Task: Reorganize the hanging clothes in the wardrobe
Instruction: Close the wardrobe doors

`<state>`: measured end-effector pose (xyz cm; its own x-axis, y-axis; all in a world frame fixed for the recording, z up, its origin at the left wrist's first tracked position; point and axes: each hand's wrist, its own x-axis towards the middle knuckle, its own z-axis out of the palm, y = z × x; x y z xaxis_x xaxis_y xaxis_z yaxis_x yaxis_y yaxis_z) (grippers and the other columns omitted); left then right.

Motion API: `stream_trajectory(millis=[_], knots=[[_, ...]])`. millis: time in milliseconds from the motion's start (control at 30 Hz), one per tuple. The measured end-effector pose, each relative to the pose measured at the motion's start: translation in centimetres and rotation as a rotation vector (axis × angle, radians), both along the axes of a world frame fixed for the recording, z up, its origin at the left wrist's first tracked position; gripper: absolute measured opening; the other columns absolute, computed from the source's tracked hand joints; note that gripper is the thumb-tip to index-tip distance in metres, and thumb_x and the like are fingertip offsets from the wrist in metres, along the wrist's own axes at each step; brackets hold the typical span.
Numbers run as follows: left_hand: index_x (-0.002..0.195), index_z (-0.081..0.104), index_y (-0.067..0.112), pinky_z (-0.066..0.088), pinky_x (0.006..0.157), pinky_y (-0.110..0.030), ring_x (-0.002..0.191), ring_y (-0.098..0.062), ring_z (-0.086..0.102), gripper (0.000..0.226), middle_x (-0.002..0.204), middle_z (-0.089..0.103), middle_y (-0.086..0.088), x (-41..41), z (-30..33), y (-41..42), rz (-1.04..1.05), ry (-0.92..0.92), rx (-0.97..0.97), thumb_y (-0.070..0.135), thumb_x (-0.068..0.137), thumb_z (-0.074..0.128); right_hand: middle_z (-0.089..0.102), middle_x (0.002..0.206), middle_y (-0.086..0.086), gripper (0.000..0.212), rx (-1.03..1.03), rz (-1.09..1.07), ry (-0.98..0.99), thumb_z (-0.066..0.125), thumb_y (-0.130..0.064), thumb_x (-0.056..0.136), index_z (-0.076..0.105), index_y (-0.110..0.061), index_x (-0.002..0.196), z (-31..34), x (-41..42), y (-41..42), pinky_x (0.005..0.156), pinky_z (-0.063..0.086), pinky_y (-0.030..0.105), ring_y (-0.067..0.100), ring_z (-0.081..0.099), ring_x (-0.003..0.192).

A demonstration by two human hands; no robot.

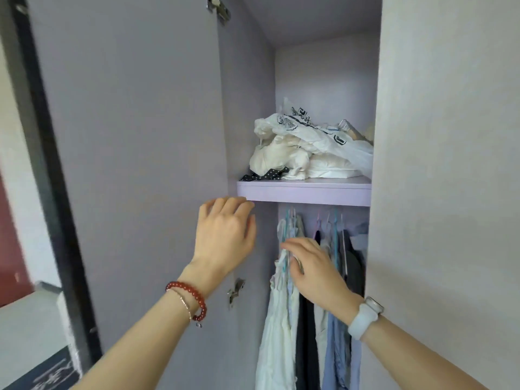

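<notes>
The left hand (225, 232) rests open-fingered on the wardrobe door (135, 136) while the right hand (312, 266), fingers relaxed, touches the hanging clothes (281, 319).

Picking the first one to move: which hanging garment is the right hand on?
The white garment at the far left; the right hand touches its hanger, not the dark or blue ones.

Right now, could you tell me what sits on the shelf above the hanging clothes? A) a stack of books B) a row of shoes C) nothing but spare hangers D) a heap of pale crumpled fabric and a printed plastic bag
D: a heap of pale crumpled fabric with a printed plastic bag on top lies on the lilac shelf, above the hanging clothes.
</notes>
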<state>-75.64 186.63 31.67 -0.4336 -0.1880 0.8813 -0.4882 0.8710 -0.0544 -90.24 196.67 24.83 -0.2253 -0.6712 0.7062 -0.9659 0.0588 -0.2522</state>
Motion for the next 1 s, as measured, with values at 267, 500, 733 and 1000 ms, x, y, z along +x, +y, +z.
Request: stream_trajectory(millis=[267, 500, 733, 1000], knots=[[0.132, 0.044, 0.013, 0.012, 0.105, -0.056, 0.138, -0.039, 0.015, 0.055, 0.147, 0.029, -0.019, 12.8, -0.9, -2.4, 0.5, 0.176, -0.139, 0.027, 0.079, 0.053, 0.059, 0.121, 0.009, 0.033, -0.083, 0.28, -0.045, 0.048, 0.0, 0.086, 0.059, -0.005, 0.117, 1.0, 9.8, -6.2, 0.1, 0.035, 0.031, 0.026, 0.052, 0.114], [0.145, 0.007, 0.001, 0.021, 0.108, -0.028, 0.137, -0.035, 0.02, 0.078, 0.152, 0.01, -0.02, 14.2, -3.7, -4.3, 0.158, 0.437, 0.359, 0.013, 0.086, 0.056, 0.057, 0.122, 0.007, 0.034, -0.061, 0.351, -0.056, 0.046, 0.0, 0.088, 0.057, -0.006, 0.12, -0.1, 12.0, -6.4, 0.1, 0.032, 0.023, 0.022, 0.049, 0.117], [0.143, 0.026, 0.007, 0.044, 0.096, -0.042, 0.126, -0.028, 0.041, 0.061, 0.144, 0.028, -0.018, 12.0, -5.2, -0.8, -0.058, 0.519, 0.228, 0.016, 0.088, 0.05, 0.06, 0.114, 0.007, 0.031, -0.152, 0.369, -0.153, 0.044, 0.001, 0.088, 0.059, -0.004, 0.116, -1.6, 10.7, -3.6, 0.095, 0.036, 0.018, 0.021, 0.055, 0.108], [0.134, 0.039, 0.003, 0.03, 0.101, -0.011, 0.125, -0.003, 0.038, 0.046, 0.141, 0.032, -0.013, 4.6, -5.5, 3.7, -0.53, 0.322, 0.025, 0.01, 0.089, 0.051, 0.056, 0.106, -0.002, 0.031, -0.456, 0.229, -0.269, 0.038, -0.012, 0.09, 0.057, -0.005, 0.113, -2.1, 6.4, 1.7, 0.085, 0.047, 0.019, 0.008, 0.056, 0.095]])
